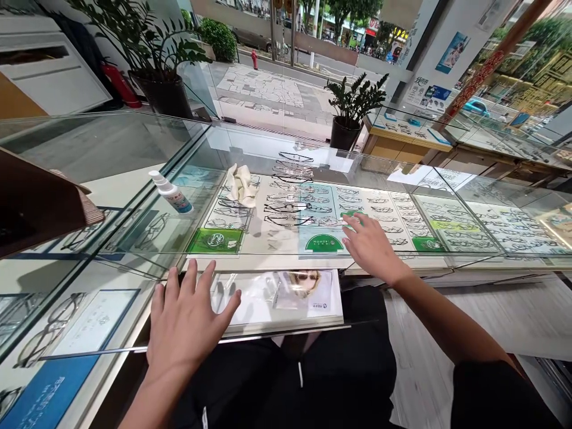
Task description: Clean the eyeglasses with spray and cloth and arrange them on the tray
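Note:
My left hand (185,319) is spread, fingers apart and empty, over the left end of a pulled-out drawer (330,319) below the glass counter. Over the counter top, my right hand (369,244) has its fingers stretched forward, beside the right end of the nearest pair of eyeglasses (283,219). Whether its fingertips touch the frame or the glass I cannot tell. Several more eyeglasses (292,179) lie in a column behind that pair. To their left are a crumpled cream cloth (241,186) and a white spray bottle (172,193).
Under the glass counter (268,260), rows of eyeglasses (382,210) lie on display boards. A green card (215,241) sits at the left. Clear packets and a printed picture (308,283) are in the drawer. Potted plants (346,128) stand behind; a brown object (40,202) juts in at left.

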The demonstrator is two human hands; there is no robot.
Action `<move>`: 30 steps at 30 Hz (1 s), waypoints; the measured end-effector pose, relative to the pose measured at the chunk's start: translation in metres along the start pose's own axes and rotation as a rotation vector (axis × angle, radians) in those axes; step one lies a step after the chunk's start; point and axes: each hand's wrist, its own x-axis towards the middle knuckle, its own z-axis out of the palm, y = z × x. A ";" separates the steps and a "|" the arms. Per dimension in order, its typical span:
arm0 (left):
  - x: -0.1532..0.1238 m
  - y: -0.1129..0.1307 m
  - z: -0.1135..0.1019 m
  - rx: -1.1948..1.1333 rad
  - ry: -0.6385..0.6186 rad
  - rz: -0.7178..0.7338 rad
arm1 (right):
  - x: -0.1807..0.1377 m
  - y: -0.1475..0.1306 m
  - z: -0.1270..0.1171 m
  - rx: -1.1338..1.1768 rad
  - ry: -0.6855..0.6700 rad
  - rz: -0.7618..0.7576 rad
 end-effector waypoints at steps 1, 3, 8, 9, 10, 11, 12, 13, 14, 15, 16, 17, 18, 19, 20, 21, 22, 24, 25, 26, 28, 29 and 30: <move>0.000 0.001 -0.001 0.003 0.005 -0.004 | 0.003 0.002 0.007 -0.021 -0.015 -0.010; -0.001 0.003 -0.002 0.018 0.007 -0.003 | 0.008 0.004 0.018 -0.036 -0.025 -0.014; -0.004 0.006 -0.005 0.031 0.015 0.003 | 0.018 0.000 0.024 -0.007 -0.028 0.019; -0.005 0.006 -0.006 0.032 0.016 0.001 | 0.018 -0.001 0.021 0.002 -0.030 0.021; -0.005 0.007 -0.006 0.035 0.014 -0.002 | 0.017 -0.002 0.017 0.015 -0.028 0.024; -0.005 0.007 -0.006 0.041 0.005 -0.005 | 0.014 -0.004 0.012 0.036 -0.022 0.025; -0.005 0.007 -0.006 0.049 -0.006 -0.008 | 0.009 -0.005 0.005 0.068 -0.017 0.018; -0.005 0.007 -0.006 0.055 -0.014 -0.012 | 0.002 -0.007 -0.003 0.116 -0.017 0.000; -0.005 0.007 -0.006 0.060 -0.020 -0.015 | -0.007 -0.009 -0.013 0.179 -0.027 -0.031; -0.005 0.008 -0.006 0.063 -0.021 -0.018 | -0.016 -0.011 -0.023 0.255 -0.052 -0.079; -0.005 0.008 -0.006 0.067 -0.021 -0.018 | -0.026 -0.014 -0.033 0.336 -0.088 -0.133; -0.005 0.008 -0.006 0.072 -0.022 -0.017 | -0.035 -0.017 -0.042 0.412 -0.131 -0.191; -0.005 0.008 -0.006 0.079 -0.023 -0.015 | -0.042 -0.020 -0.050 0.481 -0.178 -0.243; -0.005 0.008 -0.006 0.086 -0.027 -0.010 | -0.048 -0.024 -0.054 0.539 -0.229 -0.289; -0.005 0.009 -0.006 0.092 -0.032 -0.006 | -0.052 -0.029 -0.055 0.582 -0.293 -0.337; -0.004 0.009 -0.006 0.096 -0.036 -0.004 | -0.053 -0.033 -0.052 0.609 -0.363 -0.381; -0.004 0.009 -0.006 0.096 -0.040 -0.004 | -0.051 -0.038 -0.045 0.619 -0.433 -0.414; -0.004 0.009 -0.006 0.094 -0.044 -0.009 | -0.044 -0.046 -0.020 0.589 -0.537 -0.435; -0.005 0.009 -0.006 0.091 -0.043 -0.010 | -0.038 -0.050 -0.004 0.554 -0.545 -0.401; -0.005 0.009 -0.006 0.087 -0.040 -0.009 | -0.031 -0.052 0.014 0.508 -0.532 -0.353; -0.005 0.009 -0.005 0.084 -0.031 -0.006 | -0.017 -0.053 0.049 0.403 -0.482 -0.215; -0.006 0.009 -0.005 0.082 -0.025 -0.008 | -0.010 -0.051 0.065 0.349 -0.462 -0.142; -0.006 0.009 -0.004 0.081 -0.021 -0.010 | -0.003 -0.049 0.079 0.299 -0.451 -0.076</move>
